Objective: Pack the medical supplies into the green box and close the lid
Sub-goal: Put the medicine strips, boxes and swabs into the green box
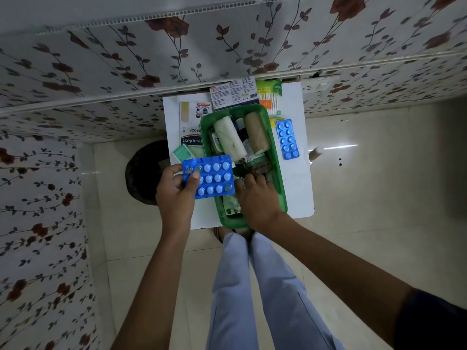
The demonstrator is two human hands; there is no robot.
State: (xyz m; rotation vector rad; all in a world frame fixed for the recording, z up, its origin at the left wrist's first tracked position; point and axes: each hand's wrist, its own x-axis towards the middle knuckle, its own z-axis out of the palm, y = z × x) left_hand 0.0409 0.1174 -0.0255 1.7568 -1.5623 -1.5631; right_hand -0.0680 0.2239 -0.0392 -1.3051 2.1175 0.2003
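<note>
The open green box (277, 170) stands on a small white table (300, 188). Inside lie a white bandage roll (230, 137), a tan bandage roll (256, 133) and small packets. My left hand (177, 195) grips a blue blister pack of pills (212, 176) just left of the box, over its near-left rim. My right hand (255, 200) reaches down into the near end of the box among the packets; its fingertips are buried, so any grasp is hidden. A second blue blister strip (287, 139) lies on the table right of the box.
A plaster box (190, 130), a small green packet (182, 152), printed leaflets (233, 93) and a cotton-bud pack (269, 97) lie around the box's far side. A dark round bin (144, 173) sits left of the table. Floral-papered walls close in behind and left.
</note>
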